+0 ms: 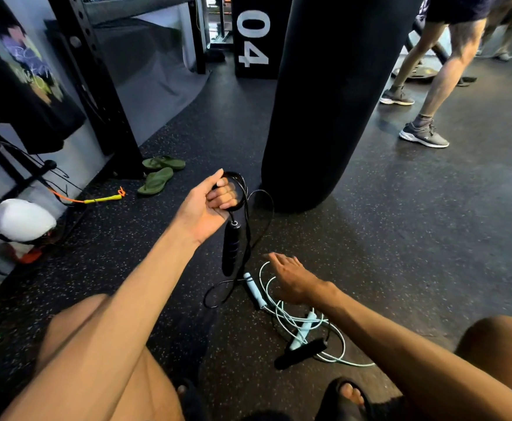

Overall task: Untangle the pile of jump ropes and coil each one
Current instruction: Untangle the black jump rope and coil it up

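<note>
Right hand (291, 281) spread over pale rope (282, 311); left hand (209, 205) grips black rope (239, 189), handle (230, 250) hanging vertical.

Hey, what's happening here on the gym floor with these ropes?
A person crouched on the gym floor is sorting jump ropes. The left hand holds loops of the black rope, with one black handle dangling below. The right hand is open, reaching down over the light blue rope, which lies loose and uncoiled on the floor. The other black handle lies across it.
</note>
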A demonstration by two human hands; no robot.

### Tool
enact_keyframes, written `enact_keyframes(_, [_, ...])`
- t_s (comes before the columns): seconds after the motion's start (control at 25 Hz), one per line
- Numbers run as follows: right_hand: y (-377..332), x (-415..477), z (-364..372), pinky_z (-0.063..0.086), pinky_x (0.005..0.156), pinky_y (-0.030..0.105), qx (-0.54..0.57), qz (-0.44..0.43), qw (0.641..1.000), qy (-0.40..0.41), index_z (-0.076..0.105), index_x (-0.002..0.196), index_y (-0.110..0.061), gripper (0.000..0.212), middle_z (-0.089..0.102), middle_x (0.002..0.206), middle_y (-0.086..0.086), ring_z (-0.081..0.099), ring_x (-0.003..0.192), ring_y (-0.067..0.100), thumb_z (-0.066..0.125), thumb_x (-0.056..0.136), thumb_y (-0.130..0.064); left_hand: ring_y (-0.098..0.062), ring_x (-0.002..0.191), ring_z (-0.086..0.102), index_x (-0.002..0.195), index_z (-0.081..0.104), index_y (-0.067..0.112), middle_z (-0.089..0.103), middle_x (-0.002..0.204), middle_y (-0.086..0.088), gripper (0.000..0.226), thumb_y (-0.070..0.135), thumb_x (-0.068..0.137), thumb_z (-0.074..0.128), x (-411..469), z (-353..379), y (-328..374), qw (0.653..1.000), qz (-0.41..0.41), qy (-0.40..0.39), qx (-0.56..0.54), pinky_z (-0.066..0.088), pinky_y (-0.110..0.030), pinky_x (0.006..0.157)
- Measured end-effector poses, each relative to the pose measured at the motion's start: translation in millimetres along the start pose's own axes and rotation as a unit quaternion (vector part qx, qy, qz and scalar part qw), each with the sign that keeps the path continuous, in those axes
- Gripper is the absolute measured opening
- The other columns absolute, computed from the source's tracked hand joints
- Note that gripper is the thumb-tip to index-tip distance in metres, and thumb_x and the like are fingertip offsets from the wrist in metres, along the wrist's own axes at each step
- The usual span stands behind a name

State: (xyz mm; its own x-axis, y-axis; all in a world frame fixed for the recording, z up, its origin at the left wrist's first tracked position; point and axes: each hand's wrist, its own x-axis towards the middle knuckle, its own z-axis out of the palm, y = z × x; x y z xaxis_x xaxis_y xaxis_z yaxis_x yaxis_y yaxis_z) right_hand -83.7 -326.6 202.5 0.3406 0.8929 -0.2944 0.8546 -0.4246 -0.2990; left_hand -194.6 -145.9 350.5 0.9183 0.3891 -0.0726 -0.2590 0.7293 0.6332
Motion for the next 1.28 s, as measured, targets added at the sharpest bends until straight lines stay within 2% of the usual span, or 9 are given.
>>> enact_keyframes(0.12, [-20, 10, 1, 0.019, 0.121, 0.046, 0.078, -0.082, 0.991, 0.065, 0.025, 0.152, -0.014, 0.085, 0.034, 0.155, 0.012, 0.028, 0.144, 0.025, 0.071, 0.080, -0.017, -0.006, 0.043, 0.024, 0.065, 0.041, 0.015, 0.026, 0.046, 0.009, 0.029, 0.022, 0.091, 0.052, -1, 6, 4, 1.000, 0.012, -0.020, -0.013, 0.029, -0.018, 0.043])
enact_keyframes(0.24, [-37, 11, -6, 0.045, 0.079, 0.026, 0.213, -0.085, 0.971, 0.072, 0.059, 0.120, -0.011, 0.036, 0.069, 0.110, 0.005, 0.062, 0.094, 0.016, 0.069, 0.086, -0.016, -0.006, 0.043, 0.024, 0.067, 0.041, 0.016, 0.026, 0.046, 0.009, 0.027, 0.022, 0.091, 0.053, 1, 4, 8, 0.999, 0.027, -0.027, -0.019, 0.029, -0.019, 0.044])
enact_keyframes(0.32, [-40, 8, -6, 0.052, 0.066, 0.028, 0.272, -0.072, 0.958, 0.050, 0.060, 0.102, -0.011, 0.016, 0.074, 0.091, 0.004, 0.069, 0.079, 0.021, 0.066, 0.091, -0.020, -0.006, 0.040, 0.024, 0.069, 0.041, 0.015, 0.026, 0.045, 0.009, 0.027, 0.021, 0.094, 0.050, 5, -6, 13, 0.998, 0.047, -0.004, -0.029, 0.028, -0.018, 0.044])
enact_keyframes(0.48, [-32, -1, -12, 0.053, 0.052, 0.024, 0.402, -0.029, 0.915, 0.018, 0.051, 0.098, -0.008, 0.012, 0.071, 0.065, -0.005, 0.070, 0.059, 0.013, 0.060, 0.097, -0.015, -0.005, 0.035, 0.023, 0.068, 0.042, 0.014, 0.027, 0.041, 0.009, 0.033, 0.017, 0.101, 0.046, 12, -45, 36, 0.975, 0.126, 0.180, -0.042, 0.027, -0.019, 0.041])
enact_keyframes(0.72, [14, -17, -38, 0.039, 0.043, 0.016, 0.391, 0.036, 0.910, 0.131, 0.054, 0.086, -0.013, 0.014, 0.059, 0.060, 0.001, 0.048, 0.042, 0.000, 0.066, 0.093, -0.016, -0.004, 0.026, 0.026, 0.065, 0.039, 0.011, 0.032, 0.032, 0.008, 0.036, 0.009, 0.098, 0.051, 11, -94, 56, 0.887, 0.214, 0.410, 0.012, 0.026, -0.017, 0.034])
enact_keyframes(0.84, [68, -29, -45, 0.040, 0.053, 0.025, 0.315, 0.122, 0.912, 0.232, 0.057, 0.069, -0.020, 0.025, 0.057, 0.055, 0.000, 0.048, 0.047, 0.006, 0.065, 0.094, -0.021, -0.004, 0.038, 0.046, 0.069, 0.035, 0.015, 0.042, 0.053, 0.001, 0.031, 0.004, 0.095, 0.048, -1, -95, 62, 0.858, 0.218, 0.461, 0.059, 0.028, -0.019, 0.042])
enact_keyframes(0.92, [111, -44, -40, 0.040, 0.064, 0.028, 0.269, 0.238, 0.887, 0.291, 0.066, 0.071, -0.013, 0.024, 0.066, 0.065, 0.011, 0.060, 0.062, 0.021, 0.064, 0.094, -0.021, -0.009, 0.073, 0.063, 0.070, 0.032, 0.017, 0.040, 0.068, 0.001, 0.026, 0.001, 0.087, 0.044, -7, -104, 67, 0.855, 0.197, 0.470, 0.097, 0.030, -0.016, 0.048])
enact_keyframes(1.08, [167, -87, -23, 0.045, 0.072, 0.037, 0.239, 0.442, 0.800, 0.329, 0.067, 0.091, 0.008, 0.026, 0.068, 0.101, 0.033, 0.066, 0.099, 0.044, 0.060, 0.094, -0.017, -0.006, 0.048, 0.048, 0.071, 0.032, 0.018, 0.040, 0.072, 0.001, 0.030, 0.010, 0.099, 0.041, -8, -123, 71, 0.819, 0.197, 0.529, 0.105, 0.037, -0.017, 0.039])
enact_keyframes(1.28, [169, -105, -28, 0.050, 0.082, 0.045, 0.262, 0.478, 0.756, 0.362, 0.060, 0.100, 0.008, 0.023, 0.064, 0.107, 0.035, 0.062, 0.102, 0.048, 0.056, 0.095, -0.013, -0.003, 0.050, 0.046, 0.069, 0.035, 0.018, 0.043, 0.071, 0.003, 0.034, 0.015, 0.103, 0.036, -16, -119, 69, 0.825, 0.190, 0.516, 0.132, 0.039, -0.013, 0.045])
